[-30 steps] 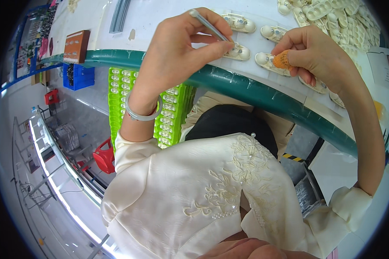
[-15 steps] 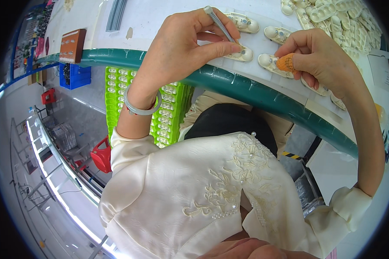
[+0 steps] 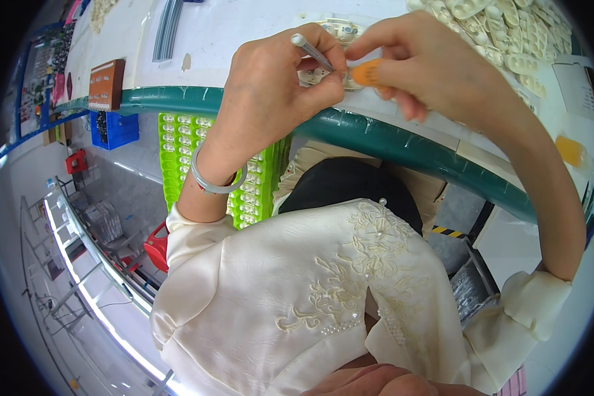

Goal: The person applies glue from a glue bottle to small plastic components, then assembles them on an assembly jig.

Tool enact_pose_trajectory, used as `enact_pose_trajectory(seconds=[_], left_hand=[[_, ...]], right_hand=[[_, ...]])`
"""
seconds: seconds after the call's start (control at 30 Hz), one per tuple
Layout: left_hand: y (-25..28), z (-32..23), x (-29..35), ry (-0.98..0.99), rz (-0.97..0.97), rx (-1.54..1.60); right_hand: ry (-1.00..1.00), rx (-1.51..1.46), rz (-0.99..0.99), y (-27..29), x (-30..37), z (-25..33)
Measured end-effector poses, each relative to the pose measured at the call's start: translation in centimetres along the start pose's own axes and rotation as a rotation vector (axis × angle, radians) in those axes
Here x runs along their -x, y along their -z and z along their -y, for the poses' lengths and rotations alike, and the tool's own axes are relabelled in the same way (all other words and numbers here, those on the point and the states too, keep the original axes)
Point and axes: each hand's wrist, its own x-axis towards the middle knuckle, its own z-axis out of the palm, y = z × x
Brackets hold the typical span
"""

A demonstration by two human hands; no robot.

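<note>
My left hand (image 3: 267,82) is closed around a slim grey rod-shaped tool (image 3: 313,53) with a pale rounded top end, its lower tip hidden by the fingers. Opposite it, my right hand (image 3: 422,63) is curled with thumb and forefinger close together. An orange finger cot (image 3: 368,74) covers that thumb. Both sets of fingertips meet over an oblong white plastic shell (image 3: 310,76) near the table edge, mostly covered by the hands. Whatever the right fingertips pinch is too small or hidden to make out. Behind them lies another white shell (image 3: 340,30) with small metal parts.
A heap of white plastic shells (image 3: 508,30) lies at the back right. Grey strips (image 3: 168,30) and a brown block (image 3: 106,84) lie on the left. Below the green table edge (image 3: 171,99) stand green trays (image 3: 178,148) of parts and a blue bin (image 3: 115,129).
My right hand has moved left from a shell farther right, coming up to my left hand. The left hand has shifted slightly left and down, still gripping the rod-shaped tool.
</note>
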Motion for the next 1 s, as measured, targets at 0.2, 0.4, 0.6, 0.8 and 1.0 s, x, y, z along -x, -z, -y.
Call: enact_pose_trajectory(seconds=[0.2, 0.4, 0.6, 0.8, 1.0], left_hand=[[0.1, 0.0, -0.2, -0.029, 0.003, -0.010], [0.6, 1.5, -0.1, -0.005, -0.043, 0.126], [2.1, 1.8, 1.2, 0.136, -0.132, 0.390], [1.6, 1.0, 1.3, 0.116, -0.037, 0.258], [0.9, 0.9, 1.1, 0.078, -0.122, 0.129]], right_hand=[[0.073, 0.044, -0.131, -2.5, -1.0, -2.0], [-0.034, -0.007, -0.020, -1.5, -0.6, 1.6], [-0.211, 0.172, -0.068, -2.4, -1.3, 2.0], [0.026, 0.211, -0.162, -2.6, -1.6, -0.4], [0.052, 0.218, -0.171, -2.6, -1.6, -0.5]])
